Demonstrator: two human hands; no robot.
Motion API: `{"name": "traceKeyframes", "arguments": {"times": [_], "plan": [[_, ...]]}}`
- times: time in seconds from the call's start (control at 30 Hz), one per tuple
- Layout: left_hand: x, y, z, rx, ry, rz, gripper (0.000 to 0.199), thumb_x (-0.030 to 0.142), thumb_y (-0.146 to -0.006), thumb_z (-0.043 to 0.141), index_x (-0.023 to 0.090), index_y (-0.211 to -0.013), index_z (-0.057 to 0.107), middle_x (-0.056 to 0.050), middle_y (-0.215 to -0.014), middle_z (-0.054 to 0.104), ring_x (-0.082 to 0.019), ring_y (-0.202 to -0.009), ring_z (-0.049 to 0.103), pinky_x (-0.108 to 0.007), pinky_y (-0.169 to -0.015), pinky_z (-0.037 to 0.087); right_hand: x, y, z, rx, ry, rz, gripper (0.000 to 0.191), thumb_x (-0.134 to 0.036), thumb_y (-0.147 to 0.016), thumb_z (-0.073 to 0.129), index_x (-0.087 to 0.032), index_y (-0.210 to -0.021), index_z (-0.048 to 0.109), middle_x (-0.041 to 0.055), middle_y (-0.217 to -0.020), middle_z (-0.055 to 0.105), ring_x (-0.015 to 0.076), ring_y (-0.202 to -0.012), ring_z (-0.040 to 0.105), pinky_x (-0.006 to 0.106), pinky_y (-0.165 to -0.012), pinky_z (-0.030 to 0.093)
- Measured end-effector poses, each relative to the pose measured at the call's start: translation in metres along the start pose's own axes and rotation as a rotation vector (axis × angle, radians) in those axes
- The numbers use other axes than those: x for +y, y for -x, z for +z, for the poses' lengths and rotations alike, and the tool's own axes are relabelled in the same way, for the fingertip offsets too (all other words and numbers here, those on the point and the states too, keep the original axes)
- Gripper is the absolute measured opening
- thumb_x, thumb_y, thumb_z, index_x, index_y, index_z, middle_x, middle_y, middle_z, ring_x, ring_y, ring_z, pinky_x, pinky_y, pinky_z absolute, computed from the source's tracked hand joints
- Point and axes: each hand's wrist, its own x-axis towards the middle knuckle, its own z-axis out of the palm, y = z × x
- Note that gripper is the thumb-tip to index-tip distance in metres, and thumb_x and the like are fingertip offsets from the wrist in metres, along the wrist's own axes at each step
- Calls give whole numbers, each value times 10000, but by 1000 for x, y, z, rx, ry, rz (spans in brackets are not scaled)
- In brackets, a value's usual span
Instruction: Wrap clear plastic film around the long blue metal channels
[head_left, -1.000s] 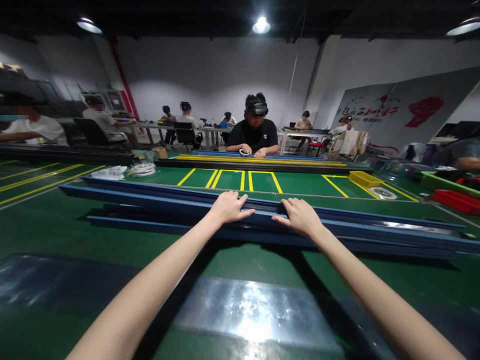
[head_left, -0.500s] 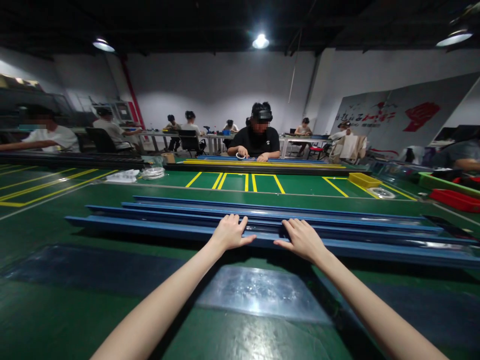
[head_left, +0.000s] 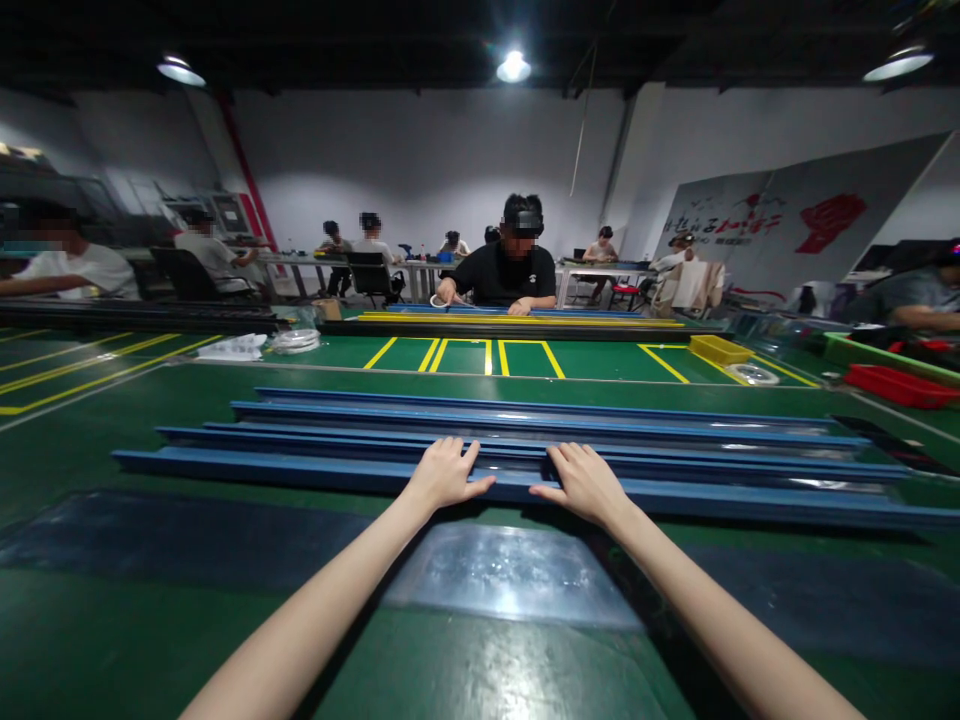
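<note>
Long blue channel-shaped profiles [head_left: 285,468] lie side by side across the green table. My left hand [head_left: 448,474] grips the nearest blue profile left of its middle, fingers over the top and thumb along the near side. On the same profile, a short gap to the right, my right hand [head_left: 587,482] has its fingers over the upper edge and its thumb pointing inward. A clear plastic sheet [head_left: 510,575] lies flat in front of them, between my forearms.
Across the table a person in black [head_left: 501,268] handles a white ring beside yellow and dark strips [head_left: 517,320]. A yellow tray [head_left: 718,349] and a red tray [head_left: 896,386] are at the right. White coils [head_left: 295,341] lie at the left.
The blue profiles are spread further apart, with more gap behind the nearest ones. Both my hands appear slightly further left, and the view has shifted a little. The person opposite moved the ring leftward.
</note>
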Motion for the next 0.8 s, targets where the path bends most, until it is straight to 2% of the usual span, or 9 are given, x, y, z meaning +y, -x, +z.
{"name": "traceKeyframes", "arguments": {"times": [0.27,0.47,0.57,0.67,0.8], "plan": [[1,7,3,-59,41,-6,609,593,-793,334,98,-1065,563,-126,-816,601,-242,-783,546,-344,-709,403,-8,4,8,-28,-59,26,675,-685,-761,264,-112,-953,566,122,-855,606,231,-790,524,324,-712,332],[6,8,-3,-56,95,-70,536,536,-806,370,112,-1081,549,-123,-906,599,-254,-856,525,-371,-764,378,-10,6,10,-23,-93,40,683,-671,-767,288,-100,-1030,555,136,-906,607,241,-832,518,336,-736,336],[20,-2,-8,-80,143,-82,436,447,-841,349,113,-1012,571,-115,-915,599,-246,-874,517,-368,-775,365,-11,6,11,-19,-105,58,700,-669,-767,290,-86,-1055,549,149,-922,602,253,-852,515,353,-753,343],[46,-19,-10,-95,194,-91,328,301,-873,304,139,-968,573,-95,-918,599,-227,-886,515,-361,-784,352,-10,6,11,-27,-157,58,668,-641,-785,296,-93,-1075,544,149,-933,600,259,-861,515,373,-764,357],[74,-37,-6,-102,217,-103,295,248,-873,299,158,-952,568,-88,-906,604,-217,-860,529,-348,-745,359,0,9,8,-30,-310,8,472,-422,-894,242,-124,-1140,513,128,-1031,590,216,-935,522,349,-812,384]]}}
